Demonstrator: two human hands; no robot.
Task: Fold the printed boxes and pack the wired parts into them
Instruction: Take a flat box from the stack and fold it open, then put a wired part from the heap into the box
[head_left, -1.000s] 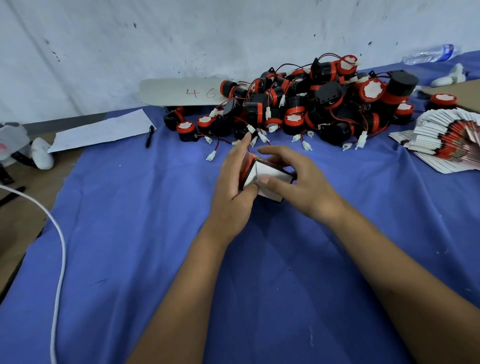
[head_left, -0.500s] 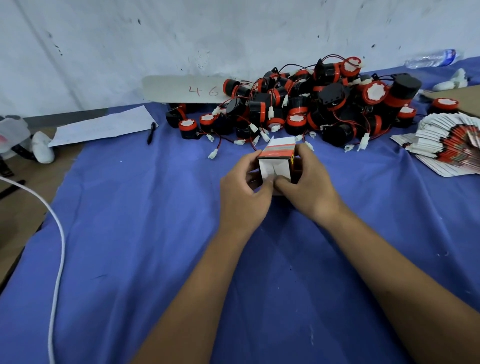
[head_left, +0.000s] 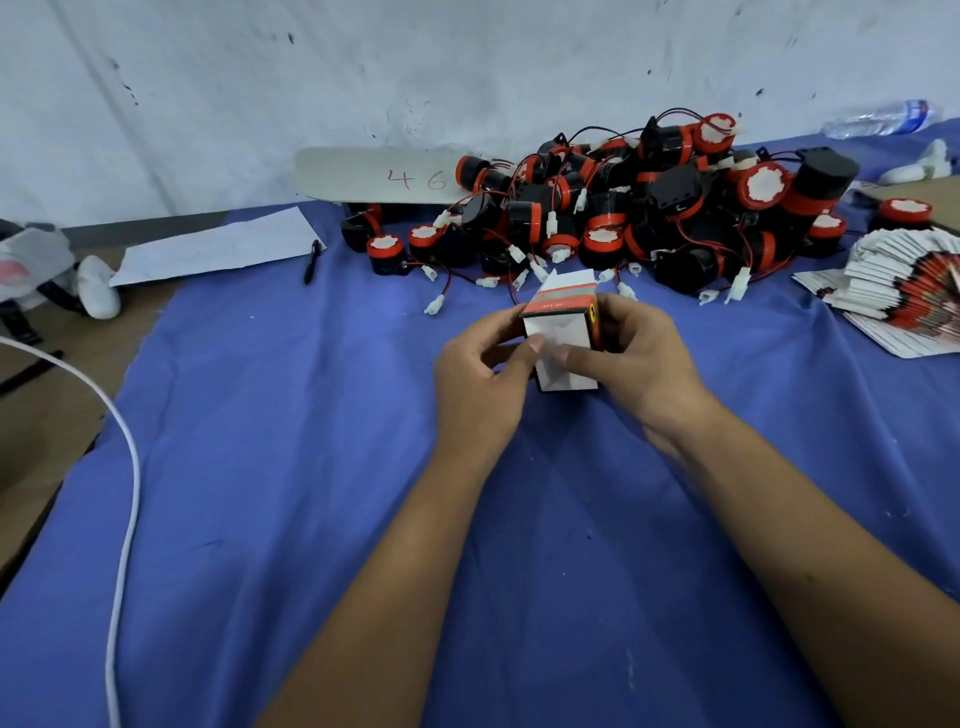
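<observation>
I see both forearms reaching in from the near edge of the blue cloth (head_left: 260, 467) and meeting over its middle, where they hold one printed box (head_left: 563, 338) just above the cloth. My left hand (head_left: 480, 379) wraps the box's left side, fingers curled round its far face, thumb laid across the white near face. My right hand (head_left: 641, 364) mirrors it on the right side, fingers curled behind, thumb tip pressing the same white face just beside the left thumb. So both hands are gripping the box, neither spread nor idle.

The box stands roughly upright, its long axis running up and slightly away from me. Its white panel faces me; a red band with small lettering runs along the top edge, and a white flap sticks up from the far top edge, so the top end is unsealed. The right side shows red and black print. I cannot tell whether anything is inside.

Just beyond the box lies the pile of wired parts (head_left: 649, 208): black cylinders with red rings and white caps, red and black leads ending in white plugs, a few plugs trailing near the box. Right of the box, well apart, sits the fanned stack of flat boxes (head_left: 904, 280). Far left of the box are a black pen (head_left: 311, 260), a paper sheet (head_left: 218, 249) and a white cable (head_left: 124, 467).
</observation>
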